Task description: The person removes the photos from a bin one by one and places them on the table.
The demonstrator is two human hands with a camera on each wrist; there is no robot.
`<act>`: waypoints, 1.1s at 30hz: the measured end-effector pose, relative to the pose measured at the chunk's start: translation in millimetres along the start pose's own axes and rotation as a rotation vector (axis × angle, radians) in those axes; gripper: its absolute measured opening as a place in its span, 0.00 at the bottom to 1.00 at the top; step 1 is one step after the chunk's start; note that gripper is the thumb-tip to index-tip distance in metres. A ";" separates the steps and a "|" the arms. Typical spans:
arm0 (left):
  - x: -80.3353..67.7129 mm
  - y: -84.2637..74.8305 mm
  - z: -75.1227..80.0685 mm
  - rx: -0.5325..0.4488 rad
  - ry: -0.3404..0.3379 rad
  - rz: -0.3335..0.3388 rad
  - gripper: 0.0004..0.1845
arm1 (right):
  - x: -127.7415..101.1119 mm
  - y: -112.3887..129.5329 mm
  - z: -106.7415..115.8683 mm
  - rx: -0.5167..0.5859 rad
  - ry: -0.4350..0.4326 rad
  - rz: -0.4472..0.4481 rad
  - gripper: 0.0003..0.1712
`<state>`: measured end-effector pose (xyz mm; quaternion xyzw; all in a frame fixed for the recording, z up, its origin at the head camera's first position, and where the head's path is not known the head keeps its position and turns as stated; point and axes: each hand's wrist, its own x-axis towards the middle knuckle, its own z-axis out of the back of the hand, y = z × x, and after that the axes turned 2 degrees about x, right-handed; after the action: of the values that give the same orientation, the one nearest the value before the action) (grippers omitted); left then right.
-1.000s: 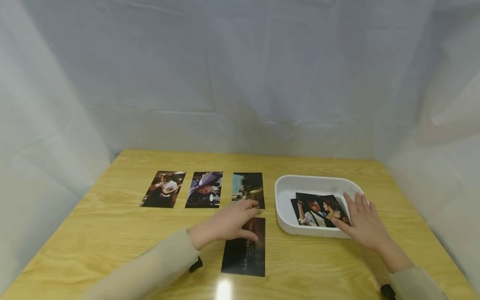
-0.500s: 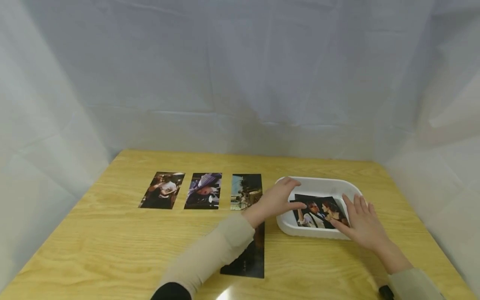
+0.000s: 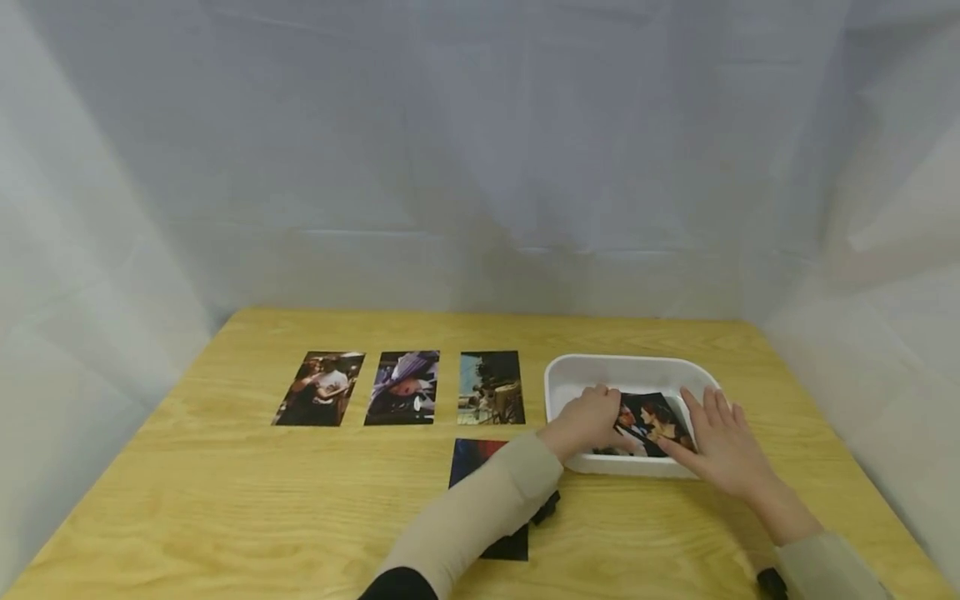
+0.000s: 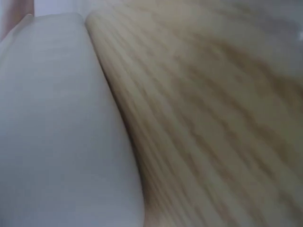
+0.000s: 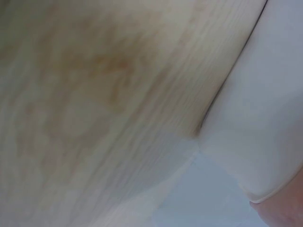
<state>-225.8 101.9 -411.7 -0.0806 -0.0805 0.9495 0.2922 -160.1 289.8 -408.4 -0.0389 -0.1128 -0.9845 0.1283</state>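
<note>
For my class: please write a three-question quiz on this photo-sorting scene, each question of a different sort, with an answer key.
1. True or false: the left hand reaches into the white tray.
2. How many photos lie in the back row on the table? A) two B) three C) five
3. Fill in: the right hand rests its straight fingers on the tray's ____ end.

Key
1. True; it is on the photo in the tray.
2. B; a fourth, dark photo lies nearer, partly under the left sleeve.
3. Right.
</note>
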 end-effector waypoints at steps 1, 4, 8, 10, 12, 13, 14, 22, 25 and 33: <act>0.1 0.1 -2.0 0.025 0.024 0.007 0.40 | 0.1 0.3 -0.2 -0.001 0.002 0.000 0.50; 0.0 0.6 -6.2 0.099 0.082 0.009 0.37 | 0.2 0.8 -0.6 0.001 0.001 -0.003 0.50; -1.5 0.6 -6.8 0.155 0.107 0.022 0.35 | 0.4 1.2 -1.1 0.006 -0.004 -0.002 0.49; -2.7 0.3 -5.9 0.166 0.107 0.031 0.35 | 0.5 1.3 -1.8 0.007 -0.001 -0.002 0.49; -3.8 0.1 -5.1 0.165 0.104 0.041 0.34 | 0.5 1.4 -2.2 0.005 -0.001 -0.001 0.49; -4.2 0.3 -4.9 0.164 0.101 0.046 0.34 | 0.5 1.4 -2.2 0.009 0.000 -0.002 0.49; -4.5 0.4 -4.6 0.164 0.099 0.050 0.34 | 0.3 1.3 -2.4 0.009 -0.002 -0.001 0.49; -2.4 3.1 -1.9 0.134 0.022 0.082 0.35 | 0.2 -0.1 -0.9 0.019 -0.005 0.002 0.48; -2.0 3.1 -1.0 0.127 -0.054 0.079 0.38 | 0.7 0.0 -0.7 0.016 0.001 0.000 0.49; -3.8 2.1 2.3 0.067 -0.202 0.043 0.33 | 0.7 0.7 0.3 0.013 0.013 -0.006 0.49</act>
<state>-224.3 97.8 -409.4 0.0235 -0.0761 0.9610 0.2648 -160.5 289.1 -407.8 -0.0311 -0.1182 -0.9844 0.1263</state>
